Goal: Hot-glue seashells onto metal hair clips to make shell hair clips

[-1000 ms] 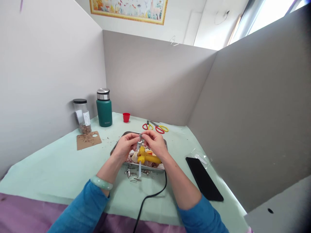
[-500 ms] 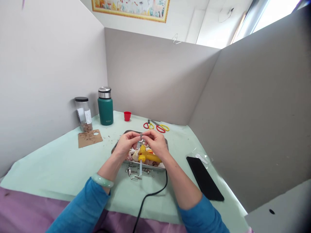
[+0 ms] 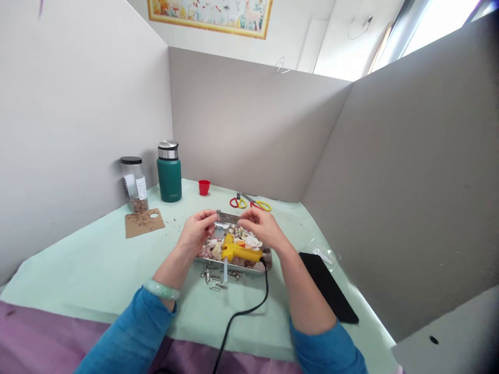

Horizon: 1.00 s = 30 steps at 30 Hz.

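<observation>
My left hand is closed over the back left of a metal tray, pinching a small dark grey piece between thumb and fingertips; its kind is too small to tell. Over the tray's back right, my right hand has thumb and fingers drawn together; whether anything tiny sits between them is hidden. Below the hands, a yellow hot glue gun lies across the tray on a heap of shells. Its clear glue stick pokes out over the front rim. Small metal clips or pins lie before the tray.
A black cord runs from the glue gun to the front edge. Left stand a jar, a green flask and a brown card. Behind are a red cup and scissors. A black slab lies right.
My hands were together at the small grey piece and have moved apart. The right went to the right; the left shifted slightly left, keeping the piece. More of the shells and glue gun shows.
</observation>
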Each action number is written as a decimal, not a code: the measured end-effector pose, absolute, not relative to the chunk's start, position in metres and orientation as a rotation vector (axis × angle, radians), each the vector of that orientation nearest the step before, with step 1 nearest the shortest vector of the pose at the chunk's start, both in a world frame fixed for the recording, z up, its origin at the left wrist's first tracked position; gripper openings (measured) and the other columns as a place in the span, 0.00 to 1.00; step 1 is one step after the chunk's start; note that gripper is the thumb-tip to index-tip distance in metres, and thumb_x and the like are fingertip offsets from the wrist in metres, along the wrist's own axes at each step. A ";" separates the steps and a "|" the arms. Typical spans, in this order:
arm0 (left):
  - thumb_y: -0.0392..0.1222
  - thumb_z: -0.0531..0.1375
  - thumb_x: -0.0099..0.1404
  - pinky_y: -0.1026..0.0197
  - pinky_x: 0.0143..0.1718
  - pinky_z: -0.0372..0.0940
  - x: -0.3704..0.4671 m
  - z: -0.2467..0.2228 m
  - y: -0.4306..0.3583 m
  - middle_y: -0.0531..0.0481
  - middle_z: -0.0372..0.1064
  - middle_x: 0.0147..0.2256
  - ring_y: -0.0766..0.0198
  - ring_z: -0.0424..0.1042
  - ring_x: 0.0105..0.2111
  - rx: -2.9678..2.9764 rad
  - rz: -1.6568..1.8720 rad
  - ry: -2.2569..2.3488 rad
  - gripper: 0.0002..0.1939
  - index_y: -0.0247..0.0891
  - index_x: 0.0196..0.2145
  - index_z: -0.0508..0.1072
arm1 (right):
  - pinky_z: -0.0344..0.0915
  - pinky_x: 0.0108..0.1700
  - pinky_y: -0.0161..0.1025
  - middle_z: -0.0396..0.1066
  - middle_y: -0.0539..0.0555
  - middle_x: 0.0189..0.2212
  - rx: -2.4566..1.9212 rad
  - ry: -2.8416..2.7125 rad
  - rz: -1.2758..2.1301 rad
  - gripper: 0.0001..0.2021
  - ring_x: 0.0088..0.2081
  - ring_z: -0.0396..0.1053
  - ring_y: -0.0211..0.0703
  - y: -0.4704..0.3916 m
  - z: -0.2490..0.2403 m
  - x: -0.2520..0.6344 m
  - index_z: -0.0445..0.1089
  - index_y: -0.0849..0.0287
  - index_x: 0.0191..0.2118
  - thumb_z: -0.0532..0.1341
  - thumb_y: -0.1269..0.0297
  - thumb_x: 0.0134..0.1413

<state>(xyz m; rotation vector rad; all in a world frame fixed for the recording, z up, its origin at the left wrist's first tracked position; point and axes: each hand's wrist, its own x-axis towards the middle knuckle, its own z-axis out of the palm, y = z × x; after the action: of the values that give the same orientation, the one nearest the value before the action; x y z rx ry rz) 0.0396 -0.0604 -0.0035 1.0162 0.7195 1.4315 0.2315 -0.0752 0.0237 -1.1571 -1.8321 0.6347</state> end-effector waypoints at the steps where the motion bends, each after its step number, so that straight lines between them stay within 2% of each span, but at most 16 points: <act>1: 0.40 0.68 0.44 0.70 0.16 0.52 0.039 -0.003 -0.060 0.57 0.65 0.20 0.78 0.55 0.14 0.999 1.438 0.712 0.14 0.32 0.28 0.72 | 0.58 0.28 0.34 0.70 0.50 0.25 -1.248 -1.959 0.613 0.12 0.26 0.65 0.38 -0.078 0.025 0.238 0.70 0.58 0.30 0.63 0.54 0.45; 3: 0.40 0.69 0.44 0.70 0.16 0.52 0.038 -0.003 -0.059 0.56 0.66 0.22 0.78 0.55 0.14 0.976 1.442 0.702 0.15 0.32 0.29 0.71 | 0.56 0.27 0.35 0.70 0.50 0.25 -1.399 -2.172 0.581 0.14 0.26 0.65 0.40 -0.084 0.023 0.245 0.71 0.57 0.28 0.65 0.51 0.41; 5: 0.41 0.69 0.44 0.70 0.16 0.52 0.038 -0.004 -0.059 0.56 0.66 0.22 0.78 0.55 0.14 0.965 1.438 0.695 0.16 0.32 0.29 0.70 | 0.54 0.26 0.35 0.70 0.51 0.26 -1.506 -2.285 0.545 0.19 0.27 0.65 0.42 -0.089 0.016 0.245 0.71 0.56 0.31 0.68 0.49 0.33; 8: 0.41 0.69 0.45 0.70 0.16 0.53 0.037 -0.006 -0.057 0.57 0.65 0.22 0.78 0.56 0.14 0.960 1.436 0.688 0.16 0.33 0.29 0.69 | 0.54 0.26 0.36 0.70 0.53 0.27 -1.529 -2.286 0.544 0.24 0.30 0.65 0.46 -0.093 0.007 0.239 0.71 0.56 0.35 0.72 0.54 0.26; 9: 0.41 0.69 0.45 0.70 0.16 0.53 0.037 -0.006 -0.057 0.57 0.65 0.22 0.78 0.56 0.14 0.960 1.436 0.687 0.16 0.33 0.29 0.69 | 0.55 0.27 0.35 0.70 0.53 0.27 -1.512 -2.271 0.563 0.23 0.31 0.65 0.47 -0.093 0.005 0.238 0.71 0.56 0.36 0.72 0.56 0.27; 11: 0.40 0.68 0.45 0.70 0.16 0.53 0.035 -0.007 -0.056 0.58 0.64 0.22 0.77 0.56 0.14 0.956 1.436 0.687 0.16 0.33 0.30 0.68 | 0.57 0.27 0.35 0.70 0.52 0.28 -1.472 -2.258 0.603 0.20 0.30 0.65 0.44 -0.095 0.006 0.239 0.70 0.56 0.39 0.69 0.59 0.34; 13: 0.40 0.68 0.45 0.70 0.16 0.53 0.034 -0.007 -0.056 0.58 0.64 0.22 0.77 0.56 0.14 0.949 1.436 0.687 0.15 0.33 0.30 0.68 | 0.59 0.27 0.34 0.69 0.51 0.30 -1.397 -2.157 0.727 0.18 0.28 0.65 0.40 -0.097 0.011 0.244 0.67 0.55 0.44 0.64 0.59 0.44; 15: 0.40 0.68 0.45 0.70 0.15 0.52 0.033 -0.006 -0.056 0.58 0.64 0.21 0.77 0.56 0.14 0.940 1.436 0.687 0.15 0.33 0.29 0.68 | 0.62 0.26 0.34 0.68 0.50 0.31 -1.256 -1.928 0.903 0.18 0.25 0.64 0.36 -0.098 0.016 0.251 0.64 0.54 0.48 0.60 0.59 0.50; 18: 0.39 0.69 0.44 0.70 0.15 0.52 0.033 -0.006 -0.057 0.57 0.65 0.21 0.78 0.55 0.14 0.935 1.430 0.680 0.15 0.33 0.28 0.68 | 0.63 0.24 0.35 0.62 0.46 0.24 -1.018 -1.585 1.076 0.19 0.21 0.58 0.33 -0.097 0.019 0.256 0.64 0.57 0.48 0.61 0.56 0.50; 22: 0.38 0.69 0.43 0.70 0.15 0.52 0.032 -0.007 -0.056 0.57 0.65 0.22 0.78 0.55 0.14 0.934 1.406 0.659 0.15 0.33 0.28 0.69 | 0.59 0.21 0.33 0.51 0.41 0.15 -0.887 -1.474 1.211 0.18 0.17 0.51 0.32 -0.099 0.017 0.252 0.66 0.60 0.43 0.62 0.55 0.50; 26: 0.38 0.69 0.44 0.70 0.15 0.51 0.030 -0.009 -0.054 0.57 0.65 0.22 0.78 0.55 0.14 0.914 1.386 0.639 0.15 0.33 0.29 0.70 | 0.57 0.21 0.33 0.57 0.43 0.15 -0.779 -1.592 1.317 0.17 0.16 0.55 0.32 -0.104 0.013 0.246 0.66 0.61 0.39 0.59 0.52 0.52; 30: 0.37 0.69 0.44 0.71 0.16 0.51 0.029 -0.009 -0.054 0.57 0.66 0.21 0.78 0.55 0.14 0.892 1.381 0.628 0.15 0.33 0.29 0.70 | 0.55 0.21 0.32 0.67 0.49 0.22 -0.784 -1.670 1.343 0.19 0.16 0.58 0.31 -0.104 0.009 0.241 0.67 0.61 0.36 0.56 0.48 0.54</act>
<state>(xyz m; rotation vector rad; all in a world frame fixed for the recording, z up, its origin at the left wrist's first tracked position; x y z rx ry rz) 0.0292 -0.0541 -0.0091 0.8925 0.6283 1.3805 0.2413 -0.1041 0.0092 -0.7836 -1.6700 1.3428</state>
